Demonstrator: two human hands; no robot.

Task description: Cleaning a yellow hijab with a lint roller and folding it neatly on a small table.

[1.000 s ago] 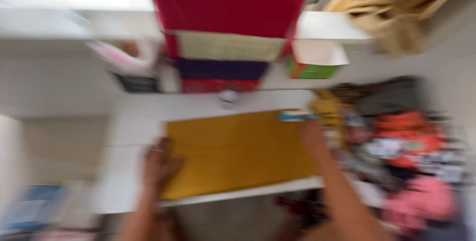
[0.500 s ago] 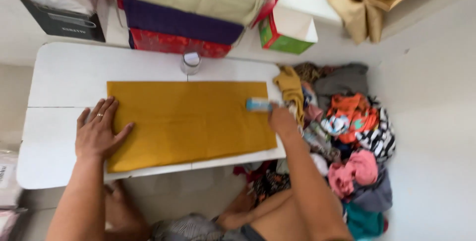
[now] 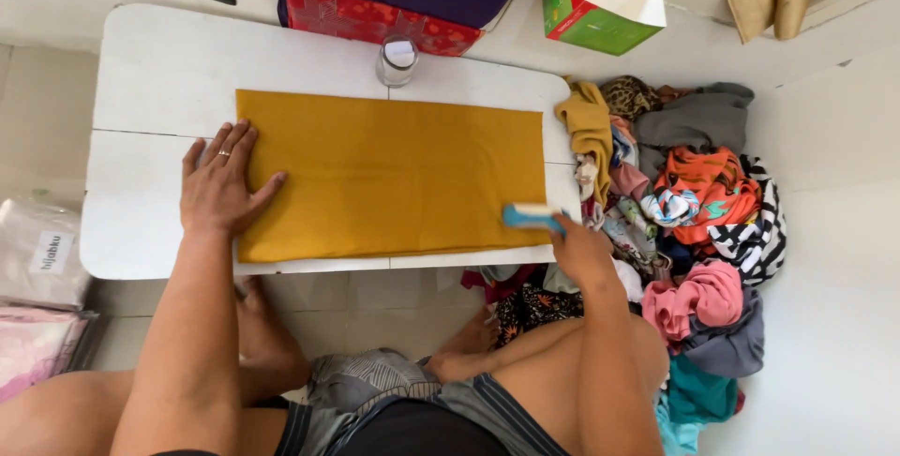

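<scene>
Pressing flat, the open left hand (image 3: 220, 186) pins the smoothed mustard cloth (image 3: 389, 175); the right hand (image 3: 579, 250) grips a blue tool (image 3: 531, 216) at the cloth's right edge.

1. The mustard cloth (image 3: 389, 175) looks matt, smooth woven fabric.
2. The white table (image 3: 159, 72) has a smooth, faintly glossy top.
3. The blue tool (image 3: 530, 216) looks like smooth plastic.
4. The small jar (image 3: 397, 60) appears to be clear glass.

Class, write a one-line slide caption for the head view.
Left hand flat on mustard cloth, right hand holding blue tool.
</scene>
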